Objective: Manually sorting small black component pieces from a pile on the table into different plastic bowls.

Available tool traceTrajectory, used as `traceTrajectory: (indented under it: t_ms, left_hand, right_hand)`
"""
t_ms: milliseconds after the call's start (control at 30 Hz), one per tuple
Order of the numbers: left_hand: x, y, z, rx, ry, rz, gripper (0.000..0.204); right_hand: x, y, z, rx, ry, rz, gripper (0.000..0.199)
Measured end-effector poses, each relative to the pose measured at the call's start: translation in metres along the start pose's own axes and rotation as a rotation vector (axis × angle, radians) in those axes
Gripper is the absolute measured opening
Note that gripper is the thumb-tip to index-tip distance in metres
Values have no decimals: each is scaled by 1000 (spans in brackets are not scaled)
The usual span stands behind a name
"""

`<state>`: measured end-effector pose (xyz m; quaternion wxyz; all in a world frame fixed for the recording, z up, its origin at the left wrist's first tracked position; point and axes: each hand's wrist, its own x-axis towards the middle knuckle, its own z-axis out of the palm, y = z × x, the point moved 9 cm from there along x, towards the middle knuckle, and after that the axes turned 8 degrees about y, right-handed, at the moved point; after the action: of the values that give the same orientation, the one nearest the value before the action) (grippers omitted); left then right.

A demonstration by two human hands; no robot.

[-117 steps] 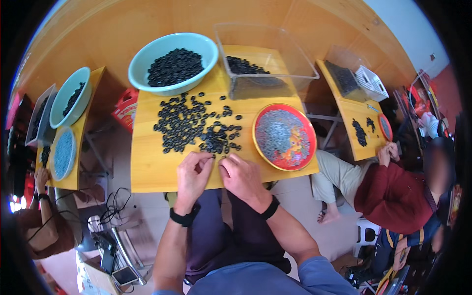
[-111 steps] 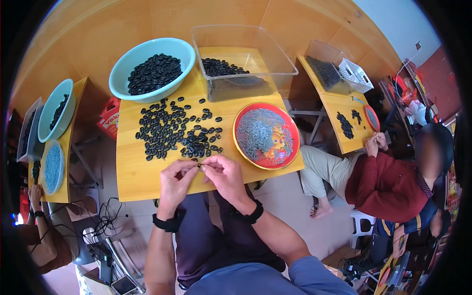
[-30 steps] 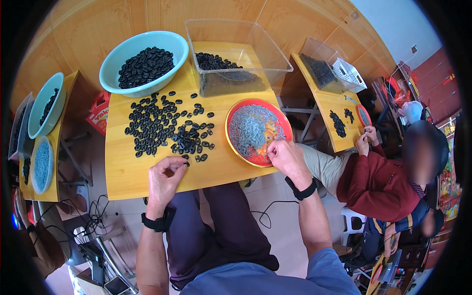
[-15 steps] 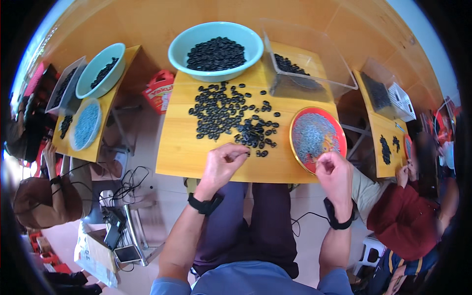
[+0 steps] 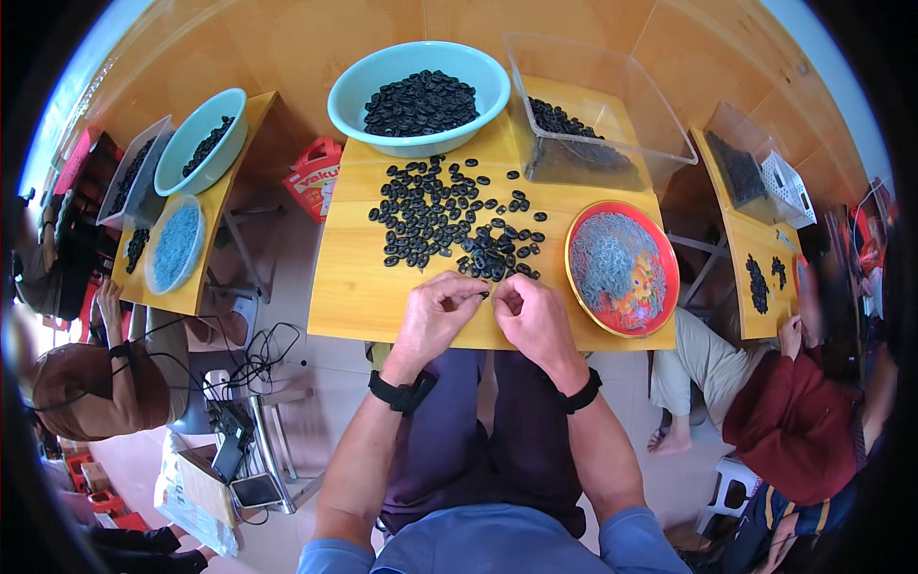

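My left hand (image 5: pixel 440 314) pinches a small black oval piece (image 5: pixel 485 295) between thumb and fingertips, above the table's near part. Right beside it, my right hand (image 5: pixel 535 320) is closed in a pinch, its fingertips close to that piece. Whatever it holds is too small to make out. Just beyond both hands, many loose black oval pieces (image 5: pixel 416 206) are spread over the yellow table (image 5: pixel 344 277), with a denser heap near my fingertips. To the right lies a round red plate (image 5: pixel 660 251) with a gold rim, holding a pile of tiny grey-blue thin parts (image 5: pixel 607 253).
A turquoise basin (image 5: pixel 416 148) full of black pieces stands at the table's back, beside a clear plastic bin (image 5: pixel 660 143) with more. Two co-workers sit at side tables, left (image 5: pixel 215 230) and right (image 5: pixel 736 258). Cables (image 5: pixel 263 359) hang at the lower left.
My right hand has moved left from the red plate's near edge to meet my left hand. The left hand has stayed nearly in place with the black piece.
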<state>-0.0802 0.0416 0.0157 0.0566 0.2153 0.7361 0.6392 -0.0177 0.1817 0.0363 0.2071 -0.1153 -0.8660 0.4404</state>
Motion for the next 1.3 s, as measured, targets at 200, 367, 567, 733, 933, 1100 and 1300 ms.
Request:
traceTrajectory:
  t_ms: [200, 367, 567, 733, 933, 1100, 1300]
  left_hand:
    - [1, -2, 3, 26, -23, -10, 19]
    - [1, 1, 2, 43, -21, 9, 19]
    - [0, -6, 4, 24, -52, -51, 18]
    - [0, -3, 5, 41, -55, -37, 18]
    - [-1, 0, 5, 71, -41, -28, 18]
    - [-2, -10, 2, 21, 21, -78, 18]
    - [-3, -22, 3, -175, 34, -181, 18]
  right_hand:
    - [-2, 1, -1, 21, 6, -7, 6]
    - [-1, 4, 0, 31, 15, -33, 5]
    - [0, 5, -1, 21, 0, -25, 5]
    - [0, 0, -2, 3, 3, -51, 6]
    - [-1, 7, 2, 26, -27, -29, 6]
    - [-5, 18, 4, 194, -21, 126, 5]
    - [-10, 20, 2, 314, 38, 147, 6]
